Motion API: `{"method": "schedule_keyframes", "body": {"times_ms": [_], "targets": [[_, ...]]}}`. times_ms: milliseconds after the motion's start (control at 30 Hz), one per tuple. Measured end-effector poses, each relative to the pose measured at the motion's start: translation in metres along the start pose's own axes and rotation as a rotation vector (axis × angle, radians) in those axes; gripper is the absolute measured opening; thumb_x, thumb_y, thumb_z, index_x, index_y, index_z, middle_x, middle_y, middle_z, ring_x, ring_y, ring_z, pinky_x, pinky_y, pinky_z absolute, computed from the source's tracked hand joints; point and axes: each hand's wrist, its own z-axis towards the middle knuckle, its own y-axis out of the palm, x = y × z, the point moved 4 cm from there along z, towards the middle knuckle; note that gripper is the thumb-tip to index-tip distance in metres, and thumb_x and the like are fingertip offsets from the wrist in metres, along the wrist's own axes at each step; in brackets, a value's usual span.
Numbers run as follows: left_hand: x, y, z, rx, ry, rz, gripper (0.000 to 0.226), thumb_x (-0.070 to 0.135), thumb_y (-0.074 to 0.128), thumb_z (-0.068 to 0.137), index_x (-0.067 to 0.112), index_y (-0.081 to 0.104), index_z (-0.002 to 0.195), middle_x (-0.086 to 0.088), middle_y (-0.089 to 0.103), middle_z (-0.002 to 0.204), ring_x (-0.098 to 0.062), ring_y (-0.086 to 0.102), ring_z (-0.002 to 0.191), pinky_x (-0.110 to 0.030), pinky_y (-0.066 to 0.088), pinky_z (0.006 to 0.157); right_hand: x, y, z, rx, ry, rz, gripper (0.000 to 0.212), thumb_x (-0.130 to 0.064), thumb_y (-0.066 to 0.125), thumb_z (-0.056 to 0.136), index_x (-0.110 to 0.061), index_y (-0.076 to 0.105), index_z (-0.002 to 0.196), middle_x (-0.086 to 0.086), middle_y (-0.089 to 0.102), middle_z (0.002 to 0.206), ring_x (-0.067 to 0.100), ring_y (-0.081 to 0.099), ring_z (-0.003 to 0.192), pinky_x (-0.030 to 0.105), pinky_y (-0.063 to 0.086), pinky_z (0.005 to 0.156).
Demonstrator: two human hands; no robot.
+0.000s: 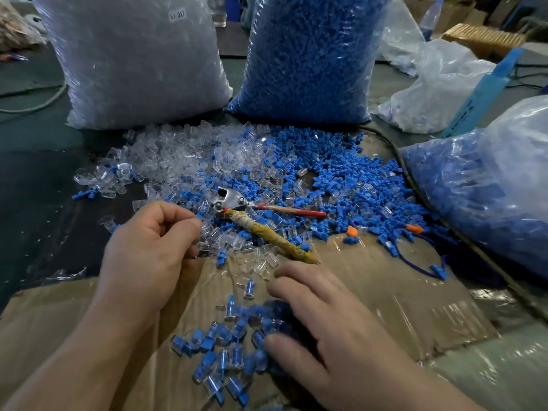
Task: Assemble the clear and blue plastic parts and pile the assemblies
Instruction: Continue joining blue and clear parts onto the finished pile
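Loose clear parts (pixel 178 155) lie heaped on the left of the work surface, and loose blue parts (pixel 329 170) spread to their right. A pile of clear-and-blue assemblies (pixel 219 354) sits on the cardboard sheet (pixel 385 295) close to me. My left hand (pixel 148 244) has its fingers curled at the near edge of the clear heap, pinching a small clear part (pixel 204 248). My right hand (pixel 329 321) lies with relaxed fingers over the right side of the assembly pile, blurred and covering some of it.
Crimping pliers (pixel 234 201) with one red and one taped handle lie among the parts. A big bag of clear parts (pixel 133 60) and one of blue parts (pixel 311 54) stand behind. Another filled bag (pixel 486 185) lies at right, and two orange pieces (pixel 352 231) lie nearby.
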Motion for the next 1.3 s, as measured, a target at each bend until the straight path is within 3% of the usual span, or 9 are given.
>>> {"method": "schedule_keyframes", "body": {"times_ms": [300, 567, 733, 800, 867, 933, 1033, 1133, 1300], "targets": [[-0.005, 0.005, 0.001, -0.080, 0.008, 0.002, 0.016, 0.021, 0.068, 0.093, 0.034, 0.071, 0.083, 0.000, 0.073, 0.072, -0.006, 0.064, 0.055, -0.020, 0.052, 0.049, -0.023, 0.023, 0.019, -0.125, -0.141, 0.027, 0.052, -0.057, 0.051, 0.094, -0.026, 0.045, 0.134, -0.002, 0.039, 0.140, 0.015, 0.036, 0.128, 0.037, 0.036, 0.106], [-0.006, 0.003, 0.002, -0.077, -0.010, -0.059, 0.017, 0.019, 0.068, 0.093, 0.031, 0.071, 0.083, 0.000, 0.073, 0.073, -0.005, 0.065, 0.056, -0.017, 0.054, 0.049, -0.032, 0.019, 0.026, -0.187, -0.248, 0.032, 0.057, -0.053, 0.055, 0.094, -0.023, 0.042, 0.141, 0.000, 0.034, 0.148, 0.019, 0.036, 0.135, 0.037, 0.034, 0.110], [-0.010, 0.002, 0.007, -0.041, -0.054, -0.098, 0.018, 0.017, 0.069, 0.093, 0.030, 0.072, 0.081, -0.001, 0.073, 0.073, -0.007, 0.065, 0.058, -0.020, 0.052, 0.049, -0.042, 0.025, 0.021, -0.218, -0.336, -0.058, 0.035, -0.044, 0.038, 0.101, -0.033, 0.040, 0.133, -0.004, 0.035, 0.144, 0.017, 0.040, 0.126, 0.028, 0.028, 0.108], [-0.009, 0.002, 0.006, -0.046, -0.055, -0.095, 0.017, 0.017, 0.069, 0.093, 0.030, 0.072, 0.082, -0.001, 0.073, 0.073, -0.007, 0.065, 0.058, -0.020, 0.052, 0.049, -0.043, 0.021, 0.025, -0.191, -0.296, 0.045, 0.033, -0.046, 0.039, 0.099, -0.036, 0.038, 0.131, -0.008, 0.034, 0.143, 0.015, 0.036, 0.129, 0.027, 0.024, 0.111], [-0.008, 0.002, 0.005, -0.055, -0.048, -0.092, 0.016, 0.017, 0.068, 0.093, 0.028, 0.072, 0.082, -0.001, 0.072, 0.073, -0.006, 0.064, 0.057, -0.018, 0.052, 0.048, -0.033, 0.005, 0.030, -0.013, -0.188, 0.146, 0.038, -0.054, 0.051, 0.093, -0.034, 0.050, 0.126, -0.010, 0.049, 0.133, 0.011, 0.048, 0.122, 0.035, 0.041, 0.105], [-0.007, 0.000, 0.004, -0.058, -0.046, -0.085, 0.016, 0.016, 0.067, 0.093, 0.027, 0.072, 0.082, -0.001, 0.072, 0.072, -0.006, 0.064, 0.056, -0.017, 0.051, 0.048, -0.020, -0.010, 0.039, 0.053, -0.036, 0.109, 0.036, -0.064, 0.043, 0.088, -0.043, 0.051, 0.116, -0.023, 0.055, 0.113, -0.002, 0.053, 0.104, 0.032, 0.051, 0.089], [-0.006, 0.001, 0.003, -0.057, -0.045, -0.047, 0.021, 0.015, 0.065, 0.094, 0.031, 0.070, 0.082, 0.000, 0.073, 0.072, -0.009, 0.067, 0.056, -0.020, 0.054, 0.048, -0.011, -0.011, 0.055, -0.110, 0.078, -0.031, 0.032, -0.063, 0.038, 0.088, -0.037, 0.051, 0.102, -0.020, 0.057, 0.092, -0.001, 0.053, 0.081, 0.031, 0.055, 0.075], [-0.002, 0.005, 0.001, -0.070, 0.018, 0.064, 0.025, 0.018, 0.062, 0.097, 0.040, 0.065, 0.084, 0.007, 0.074, 0.074, -0.008, 0.072, 0.064, -0.021, 0.055, 0.048, -0.014, 0.000, 0.069, -0.215, 0.068, -0.180, 0.025, -0.056, 0.048, 0.093, -0.031, 0.054, 0.095, -0.013, 0.058, 0.089, 0.009, 0.054, 0.078, 0.037, 0.055, 0.072], [0.008, 0.007, -0.003, -0.114, 0.099, 0.248, 0.013, 0.036, 0.056, 0.093, 0.048, 0.057, 0.090, 0.025, 0.072, 0.081, 0.004, 0.070, 0.073, -0.041, 0.060, 0.067, -0.012, 0.008, 0.088, -0.130, 0.107, -0.252, 0.032, -0.058, 0.050, 0.089, -0.028, 0.055, 0.096, -0.006, 0.061, 0.089, 0.020, 0.059, 0.081, 0.041, 0.055, 0.071]]}}
